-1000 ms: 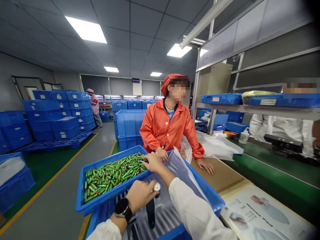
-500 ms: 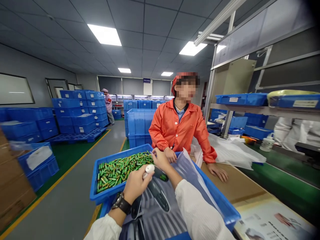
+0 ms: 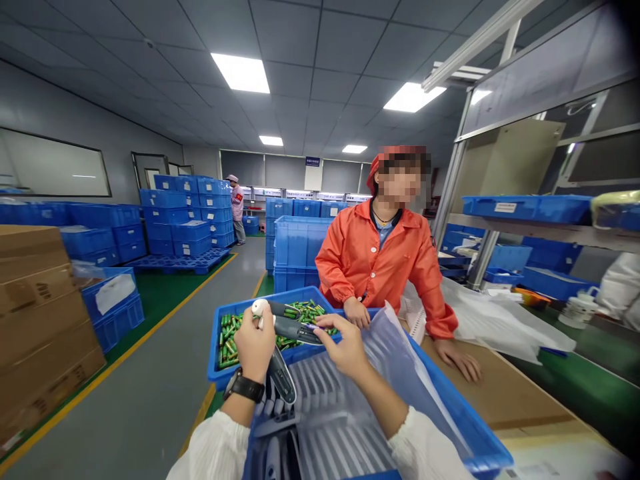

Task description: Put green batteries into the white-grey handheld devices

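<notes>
My left hand, with a black watch on its wrist, is closed around several dark grey handheld devices with white round ends. They fan out from its fingers, one pointing down. At the far end of the middle device, an open compartment shows. My right hand pinches a small battery there, mostly hidden by the fingertips. Behind both hands stands a blue bin of loose green batteries. Below them, more grey devices lie in a blue crate beside ribbed, translucent wrapping.
Across the crate a co-worker in an orange jacket leans with one hand on cardboard. Brown cartons and stacked blue crates stand to the left. A shelf with blue trays is at the right.
My right hand has come out of the batteries, back to the end of a device. My left hand has lifted and turned the devices sideways. The view has swung left.
</notes>
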{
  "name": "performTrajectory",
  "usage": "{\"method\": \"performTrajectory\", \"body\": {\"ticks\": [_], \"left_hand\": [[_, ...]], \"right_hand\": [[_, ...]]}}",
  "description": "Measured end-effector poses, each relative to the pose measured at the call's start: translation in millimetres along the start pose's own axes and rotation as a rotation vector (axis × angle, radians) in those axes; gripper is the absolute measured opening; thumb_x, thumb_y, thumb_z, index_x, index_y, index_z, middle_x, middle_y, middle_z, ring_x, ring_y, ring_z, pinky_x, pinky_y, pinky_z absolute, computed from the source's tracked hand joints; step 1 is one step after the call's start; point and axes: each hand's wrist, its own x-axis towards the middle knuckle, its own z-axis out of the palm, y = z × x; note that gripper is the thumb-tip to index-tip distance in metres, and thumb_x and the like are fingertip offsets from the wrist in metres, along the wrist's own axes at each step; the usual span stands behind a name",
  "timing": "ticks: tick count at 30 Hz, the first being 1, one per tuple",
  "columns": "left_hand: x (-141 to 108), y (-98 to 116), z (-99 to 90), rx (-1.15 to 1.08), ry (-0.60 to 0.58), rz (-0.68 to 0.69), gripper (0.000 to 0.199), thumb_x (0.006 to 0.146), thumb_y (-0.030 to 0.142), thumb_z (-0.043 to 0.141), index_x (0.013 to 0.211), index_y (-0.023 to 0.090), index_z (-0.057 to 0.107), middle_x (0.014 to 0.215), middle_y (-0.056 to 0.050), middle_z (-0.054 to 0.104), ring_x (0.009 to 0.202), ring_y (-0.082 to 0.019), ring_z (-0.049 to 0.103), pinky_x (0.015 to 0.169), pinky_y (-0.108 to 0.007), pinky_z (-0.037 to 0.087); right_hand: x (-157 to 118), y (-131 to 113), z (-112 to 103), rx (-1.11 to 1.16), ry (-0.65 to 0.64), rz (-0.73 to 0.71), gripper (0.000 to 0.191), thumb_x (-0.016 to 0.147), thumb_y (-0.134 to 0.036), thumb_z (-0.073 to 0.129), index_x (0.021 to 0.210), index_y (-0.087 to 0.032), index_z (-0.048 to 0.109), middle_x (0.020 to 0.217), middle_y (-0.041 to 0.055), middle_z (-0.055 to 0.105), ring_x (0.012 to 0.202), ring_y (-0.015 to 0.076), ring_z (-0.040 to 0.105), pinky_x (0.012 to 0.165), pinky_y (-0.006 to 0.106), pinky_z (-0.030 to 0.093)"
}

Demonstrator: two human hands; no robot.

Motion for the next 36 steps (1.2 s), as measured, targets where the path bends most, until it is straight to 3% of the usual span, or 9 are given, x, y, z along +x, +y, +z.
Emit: {"method": "performTrajectory", "body": {"ticks": [5, 10, 16, 23, 30, 36], "left_hand": [[-0.5, -1.2, 1.8, 0.022, 0.012, -0.009, 0.027, 0.093, 0.046, 0.052, 0.091, 0.021, 0.061, 0.060, 0.000, 0.065, 0.061, -0.019, 0.060, 0.059, -0.025, 0.033], [-2.6, -0.6, 1.2, 0.019, 0.021, -0.017, 0.026, 0.093, 0.045, 0.053, 0.088, 0.021, 0.061, 0.062, -0.001, 0.065, 0.060, -0.019, 0.060, 0.058, -0.025, 0.032], [-5.6, 1.8, 1.8, -0.013, -0.007, 0.004, 0.026, 0.093, 0.045, 0.053, 0.093, 0.021, 0.063, 0.061, -0.001, 0.065, 0.061, -0.019, 0.062, 0.058, -0.024, 0.034], [-6.7, 4.4, 1.6, -0.027, -0.035, 0.013, 0.027, 0.094, 0.045, 0.052, 0.091, 0.021, 0.063, 0.060, 0.000, 0.064, 0.059, -0.018, 0.059, 0.058, -0.024, 0.034], [-5.2, 4.3, 1.5, -0.029, -0.087, -0.004, 0.030, 0.093, 0.047, 0.050, 0.078, 0.022, 0.057, 0.052, 0.002, 0.055, 0.049, -0.015, 0.051, 0.052, -0.024, 0.029], [-4.5, -0.5, 4.1, -0.045, -0.096, -0.020, 0.032, 0.092, 0.049, 0.051, 0.074, 0.022, 0.056, 0.053, 0.002, 0.057, 0.051, -0.016, 0.053, 0.054, -0.024, 0.032]], "right_hand": [[-4.1, 3.2, 2.7, -0.021, -0.074, 0.022, 0.015, 0.092, -0.031, 0.061, 0.097, -0.020, 0.068, 0.110, 0.0102, 0.074, 0.098, 0.0226, 0.071, 0.087, 0.036, 0.056], [-7.1, 7.0, 2.9, -0.045, -0.120, 0.027, 0.016, 0.094, -0.032, 0.059, 0.100, -0.020, 0.067, 0.105, 0.0092, 0.075, 0.093, 0.0217, 0.071, 0.083, 0.035, 0.057], [-10.1, 12.6, 11.9, -0.073, 0.004, 0.000, 0.016, 0.093, -0.034, 0.059, 0.093, -0.020, 0.066, 0.101, 0.0091, 0.073, 0.092, 0.0212, 0.069, 0.074, 0.031, 0.055], [-12.9, 25.2, 19.5, 0.088, 0.052, 0.180, 0.024, 0.087, -0.043, 0.067, 0.087, -0.018, 0.068, 0.085, 0.0050, 0.070, 0.062, 0.0133, 0.058, 0.056, 0.026, 0.048], [-15.2, 24.6, 22.5, 0.101, 0.092, 0.161, 0.022, 0.090, -0.040, 0.065, 0.084, -0.019, 0.068, 0.090, 0.0067, 0.071, 0.069, 0.0154, 0.063, 0.058, 0.026, 0.049], [-15.5, 24.3, 26.1, 0.171, 0.100, 0.195, 0.023, 0.086, -0.041, 0.069, 0.080, -0.018, 0.070, 0.087, 0.0067, 0.070, 0.068, 0.0152, 0.061, 0.057, 0.026, 0.048]]}}
